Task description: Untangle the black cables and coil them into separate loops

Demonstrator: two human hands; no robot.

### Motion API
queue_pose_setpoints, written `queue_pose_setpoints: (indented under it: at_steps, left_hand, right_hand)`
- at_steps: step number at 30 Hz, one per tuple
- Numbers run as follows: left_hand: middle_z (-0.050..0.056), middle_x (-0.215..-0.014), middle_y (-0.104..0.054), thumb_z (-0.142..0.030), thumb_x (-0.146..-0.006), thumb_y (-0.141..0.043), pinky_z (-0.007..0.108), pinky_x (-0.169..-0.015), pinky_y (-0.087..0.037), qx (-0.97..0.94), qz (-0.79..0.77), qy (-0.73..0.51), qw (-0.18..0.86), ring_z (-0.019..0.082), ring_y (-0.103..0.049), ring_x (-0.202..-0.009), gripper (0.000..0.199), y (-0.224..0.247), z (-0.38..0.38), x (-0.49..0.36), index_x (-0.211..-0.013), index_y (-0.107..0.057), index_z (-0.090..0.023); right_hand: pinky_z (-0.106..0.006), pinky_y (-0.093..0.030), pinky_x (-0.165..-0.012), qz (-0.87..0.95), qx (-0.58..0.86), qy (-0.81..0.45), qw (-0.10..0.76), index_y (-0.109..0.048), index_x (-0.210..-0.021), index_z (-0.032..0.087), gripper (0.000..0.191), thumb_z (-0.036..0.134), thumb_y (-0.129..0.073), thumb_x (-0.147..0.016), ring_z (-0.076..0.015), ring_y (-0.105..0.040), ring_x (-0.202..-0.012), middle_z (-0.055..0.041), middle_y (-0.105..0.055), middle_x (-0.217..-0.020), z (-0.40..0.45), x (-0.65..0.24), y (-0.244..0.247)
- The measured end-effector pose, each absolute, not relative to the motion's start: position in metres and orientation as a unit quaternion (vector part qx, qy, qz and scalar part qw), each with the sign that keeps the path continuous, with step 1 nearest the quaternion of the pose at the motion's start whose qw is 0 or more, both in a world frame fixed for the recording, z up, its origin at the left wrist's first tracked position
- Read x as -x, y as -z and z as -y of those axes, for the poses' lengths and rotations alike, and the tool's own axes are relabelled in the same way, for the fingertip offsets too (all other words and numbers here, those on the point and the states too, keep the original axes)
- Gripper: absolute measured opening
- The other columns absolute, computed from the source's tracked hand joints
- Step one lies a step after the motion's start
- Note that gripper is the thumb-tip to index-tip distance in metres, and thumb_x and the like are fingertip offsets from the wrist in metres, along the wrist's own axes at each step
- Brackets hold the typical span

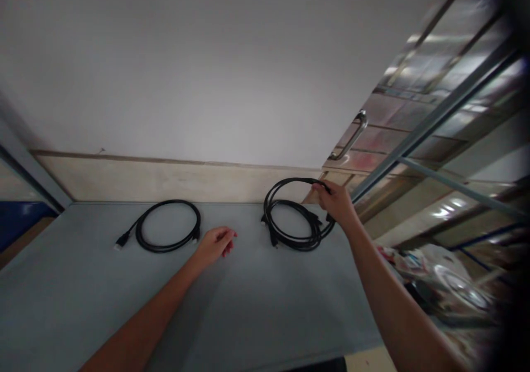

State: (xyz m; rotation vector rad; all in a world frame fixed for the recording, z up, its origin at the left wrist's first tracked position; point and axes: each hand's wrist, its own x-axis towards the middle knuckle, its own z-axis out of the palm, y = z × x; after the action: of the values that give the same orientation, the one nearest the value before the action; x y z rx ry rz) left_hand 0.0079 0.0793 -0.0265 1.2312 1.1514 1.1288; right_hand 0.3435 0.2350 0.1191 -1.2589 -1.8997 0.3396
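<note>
1. The right hand (336, 202) pinches the held cable (290, 180) between thumb and fingers at its upper right side, well to the right of the lone coil (159, 248). Gripping one side probably keeps the turns gathered while the loop hangs.
2. Behind and below that loop, also right of the lone coil, a second coil (285, 202) seems to lie on the table (256, 306). The two overlap in view; whether they touch, I cannot tell.
3. The left hand (213, 245) is just beside the lone coil, on its right. Its fingers curl loosely inward with nothing seen in them; whether the tips meet, I cannot tell.
4. The lone coil lies flat, one plug (122, 240) sticking out to its left, the other end near the left hand. Lying flat likely keeps its round shape.
5. Edges: behind the lone coil are the table's back edge and the pale wall strip (165, 179), limiting reach that way. Far right of it, past the right forearm, a metal rail (447, 107) slants upward.
6. The roomiest way to move looks to be toward the person from the lone coil, or along the gap between the coils.
</note>
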Motion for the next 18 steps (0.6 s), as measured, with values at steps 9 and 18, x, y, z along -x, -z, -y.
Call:
queue_pose_setpoints:
  at_steps: [9, 18]
  left_hand:
    - [0.012, -0.096, -0.069, -0.058, -0.095, -0.032, 0.024, -0.054, -0.049, -0.445, -0.497, -0.636, 0.388, 0.018, -0.064, -0.078, 0.058, 0.008, -0.074, 0.002, -0.119, -0.058, -0.013]
    - [0.007, -0.083, -0.069, -0.035, -0.095, -0.046, 0.031, -0.07, -0.05, -0.534, -0.637, -0.53, 0.166, 0.018, -0.064, -0.071, 0.03, 0.007, -0.08, 0.023, -0.103, -0.067, -0.015]
  right_hand:
    - [-0.021, -0.027, -0.037, 0.732, 0.43, -0.357, 0.39, -0.059, -0.083, 0.017, 0.037, 0.054, -0.053, -0.087, -0.0091, -0.036, -0.036, 0.0075, -0.039, -0.043, -0.187, -0.224, -0.084]
    - [-0.031, -0.049, -0.072, 0.81, 0.414, -0.201, 0.363, -0.071, -0.094, 0.015, 0.038, 0.047, -0.051, -0.091, -0.0234, -0.065, -0.08, -0.0102, -0.072, -0.088, -0.2, -0.204, -0.008]
